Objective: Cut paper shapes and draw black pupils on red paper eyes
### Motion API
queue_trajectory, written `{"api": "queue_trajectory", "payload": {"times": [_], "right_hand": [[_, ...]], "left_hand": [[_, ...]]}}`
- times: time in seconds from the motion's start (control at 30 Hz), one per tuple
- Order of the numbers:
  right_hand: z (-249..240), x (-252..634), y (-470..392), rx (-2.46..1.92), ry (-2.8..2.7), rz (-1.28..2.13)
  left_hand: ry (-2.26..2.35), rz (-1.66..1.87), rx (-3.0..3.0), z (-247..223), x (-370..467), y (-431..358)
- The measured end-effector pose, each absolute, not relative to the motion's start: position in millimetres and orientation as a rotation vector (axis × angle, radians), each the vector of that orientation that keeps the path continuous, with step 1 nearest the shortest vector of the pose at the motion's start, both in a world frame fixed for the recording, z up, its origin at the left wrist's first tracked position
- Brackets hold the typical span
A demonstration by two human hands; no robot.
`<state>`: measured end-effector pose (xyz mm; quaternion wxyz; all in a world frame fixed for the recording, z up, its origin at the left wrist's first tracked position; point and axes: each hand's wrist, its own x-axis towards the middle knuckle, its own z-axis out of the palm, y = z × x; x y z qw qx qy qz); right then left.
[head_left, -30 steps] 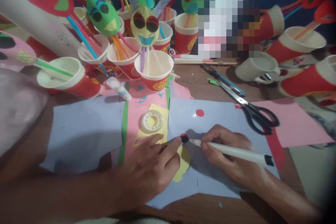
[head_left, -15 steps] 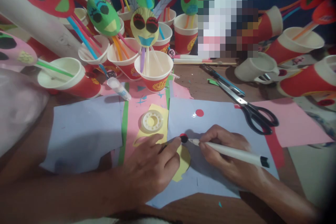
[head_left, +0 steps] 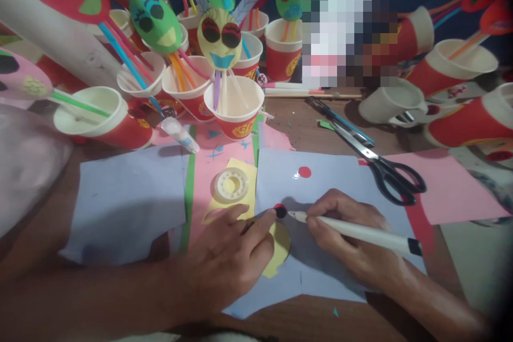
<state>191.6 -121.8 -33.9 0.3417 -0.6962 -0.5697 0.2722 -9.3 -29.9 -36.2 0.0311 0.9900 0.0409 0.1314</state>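
Observation:
My right hand (head_left: pixel 347 232) is closed round a white marker (head_left: pixel 371 233) with a black end, its tip pointing left at a small round paper piece (head_left: pixel 281 212). That piece is mostly black with a red upper edge. The index fingertip of my left hand (head_left: pixel 236 248) presses on its left side, while the other fingers lie spread over the papers. Beneath is a pale blue sheet (head_left: pixel 328 173), with a red paper dot (head_left: pixel 304 172) higher up on it. A yellow paper cutout (head_left: pixel 280 246) lies partly hidden under my left hand.
Scissors (head_left: pixel 395 177) lie at right by a pink sheet (head_left: pixel 457 189). A tape roll (head_left: pixel 232 185) and a glue tube (head_left: pixel 180 135) lie behind my left hand. Several paper cups, such as the cup (head_left: pixel 234 107), line the back, holding paper-faced spoons.
The marker's rear end has swung slightly right and down in my right hand. My left hand stays on the dot. The view has shifted slightly.

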Motion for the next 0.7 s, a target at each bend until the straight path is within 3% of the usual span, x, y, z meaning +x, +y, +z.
{"api": "queue_trajectory", "payload": {"times": [0.23, 0.43, 0.7], "right_hand": [[-37.3, 188.0, -120.9, -1.827, -1.527, 0.633], [-30.1, 191.9, -127.6, -1.818, -1.298, 0.793], [-33.1, 198.8, -120.2, -1.616, -0.999, 0.607]], "left_hand": [[0.139, 0.417, 3.040, -35.7, -9.3, -30.3], [0.133, 0.413, 3.043, -35.2, -9.2, -30.5], [0.084, 0.401, 3.002, -33.6, -8.2, -27.0]]}}
